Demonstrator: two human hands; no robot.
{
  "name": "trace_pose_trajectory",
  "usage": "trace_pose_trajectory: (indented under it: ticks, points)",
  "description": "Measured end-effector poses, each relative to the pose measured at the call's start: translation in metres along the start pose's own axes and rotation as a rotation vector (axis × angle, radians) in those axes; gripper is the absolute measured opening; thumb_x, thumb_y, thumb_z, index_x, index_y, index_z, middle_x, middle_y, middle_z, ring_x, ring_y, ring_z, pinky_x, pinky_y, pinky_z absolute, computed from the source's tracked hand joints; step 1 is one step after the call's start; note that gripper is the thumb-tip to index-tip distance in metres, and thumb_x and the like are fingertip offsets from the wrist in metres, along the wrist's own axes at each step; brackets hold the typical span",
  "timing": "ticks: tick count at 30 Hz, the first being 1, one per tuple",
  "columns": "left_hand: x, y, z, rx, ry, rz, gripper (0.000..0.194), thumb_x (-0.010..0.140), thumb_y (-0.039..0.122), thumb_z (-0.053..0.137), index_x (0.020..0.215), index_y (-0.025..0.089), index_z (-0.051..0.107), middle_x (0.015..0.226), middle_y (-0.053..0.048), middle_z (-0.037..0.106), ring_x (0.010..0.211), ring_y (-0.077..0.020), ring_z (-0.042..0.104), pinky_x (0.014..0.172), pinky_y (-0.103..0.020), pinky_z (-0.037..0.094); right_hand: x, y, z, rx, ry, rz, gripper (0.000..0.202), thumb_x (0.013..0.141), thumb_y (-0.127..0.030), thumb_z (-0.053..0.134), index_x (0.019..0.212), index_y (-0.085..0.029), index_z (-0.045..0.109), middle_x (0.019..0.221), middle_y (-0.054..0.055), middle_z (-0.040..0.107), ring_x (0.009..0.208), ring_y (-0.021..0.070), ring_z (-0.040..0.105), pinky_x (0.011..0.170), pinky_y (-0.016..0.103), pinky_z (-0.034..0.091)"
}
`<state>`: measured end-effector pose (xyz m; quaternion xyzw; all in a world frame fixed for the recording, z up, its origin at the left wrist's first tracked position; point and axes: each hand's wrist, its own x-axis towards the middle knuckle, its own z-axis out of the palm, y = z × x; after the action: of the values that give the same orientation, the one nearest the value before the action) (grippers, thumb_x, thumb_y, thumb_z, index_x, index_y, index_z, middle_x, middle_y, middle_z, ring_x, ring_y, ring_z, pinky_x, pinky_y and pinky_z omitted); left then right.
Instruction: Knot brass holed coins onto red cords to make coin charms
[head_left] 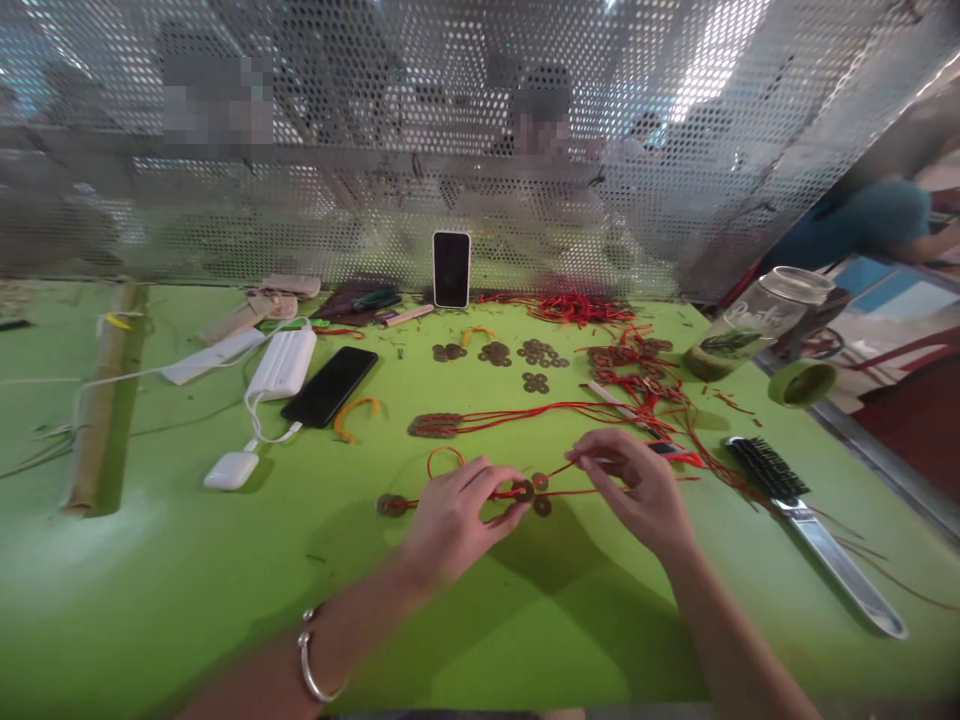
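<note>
A green tabletop [187, 590] runs back to a perforated metal screen [360, 200], lights and dim shapes showing through its holes; at the foot of that screen stands the upright phone [451, 270], my mark for everything else. Straight in front of the upright phone, nearer the worker, the left hand [457, 510] has thumb and forefinger pinched on a dark coin [523, 491]; the right hand [637, 485], in front of the phone and to its right, grips a red cord [559, 468] between its fingertips; the pinched coin lies just rightward of the phone's line, two more coins close beside it, and the hands' shadow darkens the green below.

Clusters of loose coins [534, 383] sit in front of the phone and to its right; a red tangle of cord [577, 308] lies near its right side; farther right come a glass jar [757, 320] and, nearer the worker, a hairbrush [840, 560]. Leftward and in front of the phone, a black phone [330, 388] lies flat beside a white power bank [281, 362]; well to its left rests a long tan tube [105, 400]; off beyond the table, far right of the phone, I can see a person's blue clothing [877, 225], blurred.
</note>
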<state>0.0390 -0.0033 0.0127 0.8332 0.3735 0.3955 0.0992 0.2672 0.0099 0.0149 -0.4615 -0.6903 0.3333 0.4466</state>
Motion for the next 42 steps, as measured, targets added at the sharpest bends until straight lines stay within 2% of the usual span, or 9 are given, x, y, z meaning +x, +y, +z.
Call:
trace_pose_trajectory:
  ticks: [6, 9, 14, 20, 24, 27, 29, 33, 42]
  points:
    - [0.001, 0.002, -0.001, -0.034, -0.022, -0.037, 0.018, 0.082, 0.022, 0.067, 0.097, 0.013, 0.063, 0.074, -0.003, 0.064, 0.063, -0.012, 0.061, 0.057, -0.023, 0.053, -0.029, 0.037, -0.057, -0.608, 0.085, -0.001, 0.019, 0.086, -0.028, 0.051, 0.1, -0.023, 0.063, 0.106, 0.005, 0.063, 0.082, 0.0173, 0.064, 0.077, 0.034, 0.054]
    - [0.001, 0.002, 0.001, -0.05, -0.033, -0.07, 0.019, 0.081, 0.023, 0.067, 0.096, 0.013, 0.064, 0.073, -0.003, 0.063, 0.064, -0.0126, 0.06, 0.058, -0.024, 0.054, -0.044, 0.07, -0.092, -0.924, 0.089, 0.025, 0.03, 0.084, -0.034, 0.047, 0.104, -0.021, 0.066, 0.105, 0.009, 0.063, 0.091, 0.0259, 0.062, 0.081, 0.044, 0.05]
    - [0.001, 0.0, 0.001, -0.108, -0.034, -0.12, 0.019, 0.081, 0.025, 0.067, 0.096, 0.014, 0.063, 0.074, -0.002, 0.063, 0.063, -0.0115, 0.058, 0.057, -0.022, 0.052, -0.051, 0.098, -0.118, -0.945, 0.03, 0.032, 0.033, 0.088, -0.042, 0.043, 0.089, -0.019, 0.066, 0.097, 0.011, 0.063, 0.085, 0.0253, 0.061, 0.079, 0.043, 0.05]
    - [0.002, -0.002, -0.002, -0.148, 0.004, -0.221, 0.019, 0.08, 0.026, 0.067, 0.096, 0.016, 0.063, 0.073, -0.001, 0.06, 0.062, -0.0111, 0.053, 0.056, -0.021, 0.048, -0.046, 0.055, -0.091, -0.775, -0.099, 0.079, 0.024, 0.091, -0.04, 0.042, 0.086, -0.021, 0.056, 0.086, 0.008, 0.065, 0.08, 0.0223, 0.062, 0.073, 0.036, 0.05]
    - [0.003, -0.004, -0.003, -0.228, 0.043, -0.331, 0.02, 0.081, 0.03, 0.066, 0.097, 0.017, 0.063, 0.071, 0.0, 0.054, 0.06, -0.0108, 0.048, 0.053, -0.02, 0.044, -0.043, -0.006, -0.06, -0.41, -0.406, 0.119, 0.018, 0.092, -0.029, 0.045, 0.104, -0.02, 0.056, 0.088, 0.006, 0.065, 0.079, 0.015, 0.062, 0.07, 0.026, 0.049]
    - [0.002, -0.005, -0.003, -0.298, 0.065, -0.423, 0.02, 0.081, 0.032, 0.066, 0.096, 0.019, 0.064, 0.071, 0.001, 0.05, 0.061, -0.0104, 0.045, 0.052, -0.02, 0.042, -0.036, -0.048, -0.038, -0.075, -0.722, -0.007, 0.022, 0.092, -0.018, 0.043, 0.087, -0.019, 0.064, 0.082, 0.005, 0.064, 0.079, 0.0119, 0.06, 0.072, 0.022, 0.047]
    - [0.002, -0.006, -0.002, -0.327, 0.075, -0.458, 0.02, 0.08, 0.032, 0.067, 0.096, 0.02, 0.064, 0.071, 0.001, 0.048, 0.061, -0.0104, 0.044, 0.052, -0.02, 0.04, -0.029, -0.064, -0.025, 0.085, -0.78, -0.045, 0.025, 0.091, -0.015, 0.043, 0.087, -0.018, 0.067, 0.085, 0.005, 0.065, 0.081, 0.0109, 0.06, 0.073, 0.021, 0.047]
    - [0.002, -0.006, -0.003, -0.349, 0.079, -0.477, 0.02, 0.08, 0.034, 0.067, 0.095, 0.02, 0.064, 0.071, 0.002, 0.048, 0.061, -0.0106, 0.043, 0.051, -0.02, 0.038, -0.011, -0.066, -0.001, 0.149, -0.633, -0.029, 0.019, 0.091, -0.017, 0.049, 0.091, -0.019, 0.069, 0.086, 0.005, 0.068, 0.081, 0.0109, 0.062, 0.075, 0.022, 0.047]
    - [0.008, 0.0, -0.012, -0.351, 0.084, -0.472, 0.02, 0.081, 0.033, 0.065, 0.094, 0.018, 0.063, 0.069, 0.002, 0.049, 0.058, -0.0101, 0.043, 0.051, -0.02, 0.038, 0.001, -0.025, 0.032, 0.413, -0.237, 0.094, 0.014, 0.081, -0.032, 0.066, 0.08, -0.017, 0.065, 0.073, 0.003, 0.059, 0.069, 0.0131, 0.054, 0.063, 0.025, 0.045]
